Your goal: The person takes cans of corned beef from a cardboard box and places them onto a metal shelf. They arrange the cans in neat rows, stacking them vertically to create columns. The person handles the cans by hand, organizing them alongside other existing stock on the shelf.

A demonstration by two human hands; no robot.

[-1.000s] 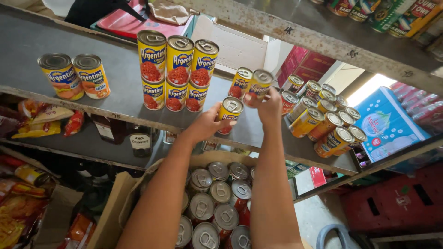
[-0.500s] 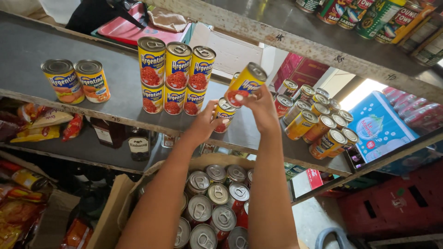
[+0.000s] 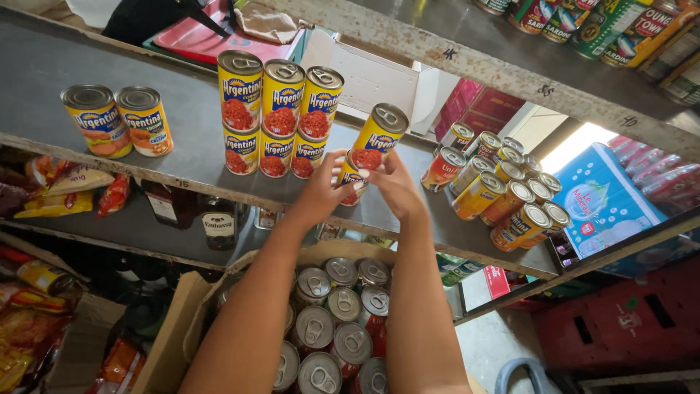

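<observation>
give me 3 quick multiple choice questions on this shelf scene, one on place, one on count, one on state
1. Where is the box of cans?
A. under the shelf
B. top shelf
C. on a chair

2. How many cans stand alone at the shelf's far left?
A. two
B. five
C. none

3. How is the can in the hands sitting?
A. flat on its side
B. tilted on a lower can
C. upside down

Answers:
1. A, it sits below the shelf.
2. A, a pair of cans.
3. B, the right hand and left hand set the tilted can on a lower can.

Yellow-blue-red labelled tins [image 3: 281, 117] stacked on grey shelf [image 3: 73, 66]; blue-white wrapped pack [image 3: 605, 208] right; cardboard box [image 3: 171, 343] below.
</observation>
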